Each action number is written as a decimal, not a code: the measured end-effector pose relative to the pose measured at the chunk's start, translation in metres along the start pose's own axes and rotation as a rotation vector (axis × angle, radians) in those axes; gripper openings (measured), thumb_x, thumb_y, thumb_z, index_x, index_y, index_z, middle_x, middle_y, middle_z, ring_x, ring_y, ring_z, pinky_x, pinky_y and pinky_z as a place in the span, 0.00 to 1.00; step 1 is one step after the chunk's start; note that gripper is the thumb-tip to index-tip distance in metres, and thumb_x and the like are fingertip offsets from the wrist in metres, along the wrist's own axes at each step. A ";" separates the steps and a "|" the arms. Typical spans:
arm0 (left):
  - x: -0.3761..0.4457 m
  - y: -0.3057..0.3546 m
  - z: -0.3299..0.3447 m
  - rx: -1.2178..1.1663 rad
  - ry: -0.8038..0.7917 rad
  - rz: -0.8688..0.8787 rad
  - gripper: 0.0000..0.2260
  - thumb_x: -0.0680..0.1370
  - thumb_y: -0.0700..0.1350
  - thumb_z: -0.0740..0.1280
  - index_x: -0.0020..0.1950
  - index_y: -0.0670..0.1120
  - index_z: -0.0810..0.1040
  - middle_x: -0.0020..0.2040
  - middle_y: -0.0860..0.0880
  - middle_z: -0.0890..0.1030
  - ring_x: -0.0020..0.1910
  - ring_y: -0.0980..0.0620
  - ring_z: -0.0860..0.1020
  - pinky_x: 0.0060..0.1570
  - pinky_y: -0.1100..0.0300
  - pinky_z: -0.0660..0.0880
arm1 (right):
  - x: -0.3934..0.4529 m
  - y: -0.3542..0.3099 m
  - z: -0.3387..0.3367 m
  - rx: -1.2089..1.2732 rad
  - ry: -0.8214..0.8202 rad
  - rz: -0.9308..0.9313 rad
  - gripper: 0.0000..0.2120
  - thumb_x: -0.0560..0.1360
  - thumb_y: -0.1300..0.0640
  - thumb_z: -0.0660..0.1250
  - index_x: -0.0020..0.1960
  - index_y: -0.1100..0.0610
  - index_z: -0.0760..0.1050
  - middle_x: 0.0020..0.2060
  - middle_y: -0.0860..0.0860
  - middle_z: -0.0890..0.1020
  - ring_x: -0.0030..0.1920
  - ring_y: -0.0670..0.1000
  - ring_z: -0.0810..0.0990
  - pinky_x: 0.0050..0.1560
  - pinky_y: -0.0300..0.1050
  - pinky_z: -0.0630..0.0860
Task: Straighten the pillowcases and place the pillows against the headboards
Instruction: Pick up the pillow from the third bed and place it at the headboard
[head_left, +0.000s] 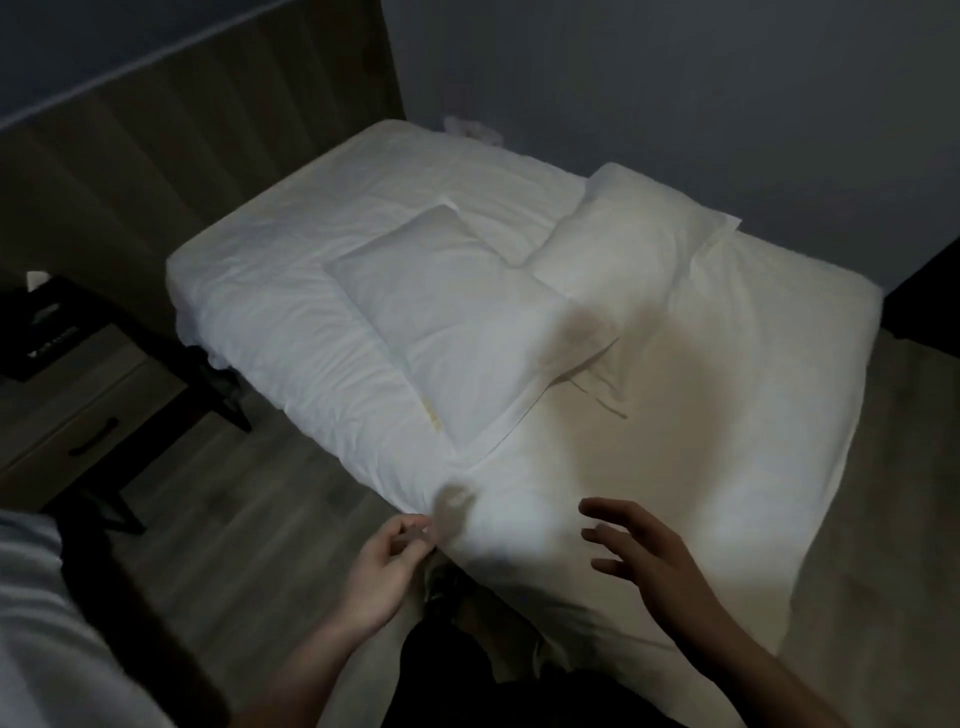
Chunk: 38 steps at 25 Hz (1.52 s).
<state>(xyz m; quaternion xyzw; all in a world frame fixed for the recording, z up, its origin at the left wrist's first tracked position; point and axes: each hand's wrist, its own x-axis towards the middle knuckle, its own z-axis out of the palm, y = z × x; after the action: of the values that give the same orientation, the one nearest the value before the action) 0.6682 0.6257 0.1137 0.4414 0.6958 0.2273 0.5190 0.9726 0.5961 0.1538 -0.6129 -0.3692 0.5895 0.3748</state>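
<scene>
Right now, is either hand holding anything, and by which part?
The left hand seems to pinch the white bed cover at its near corner edge; blur leaves that grip uncertain. The right hand hovers open, holding nothing.

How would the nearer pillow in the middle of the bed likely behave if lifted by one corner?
The nearer pillow looks plump and soft, so it would probably sag and fold rather than stay flat. Its loose pillowcase flap would likely dangle. It seems light for its bulk.
</scene>
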 end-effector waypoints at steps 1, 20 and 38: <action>0.030 0.003 0.001 0.004 -0.032 -0.043 0.07 0.81 0.43 0.70 0.58 0.46 0.83 0.49 0.53 0.86 0.50 0.55 0.82 0.42 0.72 0.75 | 0.014 0.003 0.004 0.011 0.031 0.035 0.12 0.82 0.61 0.65 0.60 0.50 0.83 0.57 0.42 0.85 0.57 0.45 0.85 0.48 0.42 0.84; 0.457 -0.034 0.074 -0.399 -0.291 -0.701 0.34 0.66 0.67 0.77 0.65 0.49 0.80 0.58 0.50 0.85 0.55 0.48 0.84 0.61 0.52 0.78 | 0.214 0.100 0.113 0.082 0.450 0.534 0.08 0.80 0.56 0.68 0.57 0.48 0.82 0.53 0.47 0.86 0.53 0.49 0.86 0.56 0.53 0.84; 0.231 0.208 -0.083 0.482 -0.086 0.191 0.27 0.60 0.51 0.80 0.57 0.47 0.82 0.52 0.49 0.85 0.51 0.47 0.83 0.54 0.52 0.81 | 0.166 -0.017 0.076 -0.256 0.300 0.071 0.16 0.79 0.58 0.70 0.65 0.46 0.78 0.65 0.44 0.80 0.62 0.45 0.80 0.45 0.25 0.77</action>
<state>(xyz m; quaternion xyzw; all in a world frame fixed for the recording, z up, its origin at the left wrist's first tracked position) 0.6536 0.9388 0.1840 0.6252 0.6623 0.0838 0.4043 0.9021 0.7547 0.0934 -0.7493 -0.3591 0.4527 0.3237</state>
